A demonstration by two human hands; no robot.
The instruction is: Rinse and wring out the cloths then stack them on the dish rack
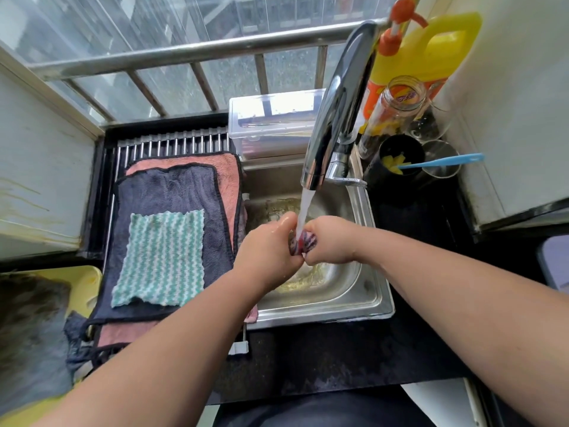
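Sink area, layout.
Dish rack [172, 143] left of sink [363, 291], cloths [163, 257] stacked on it; faucet [335, 112] and lidded box [271, 124] behind; bottles [431, 66] right.

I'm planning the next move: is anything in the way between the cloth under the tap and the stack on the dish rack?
Nothing visible. The left hand and right hand grip the red striped cloth over the sink; the teal wavy cloth topping the dish rack stack lies uncovered to its left.

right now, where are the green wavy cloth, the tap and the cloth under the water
green wavy cloth [160, 257]: head view, its middle
tap [337, 100]: head view, midway along the spout
red striped cloth [304, 243]: head view, its exposed bunched part
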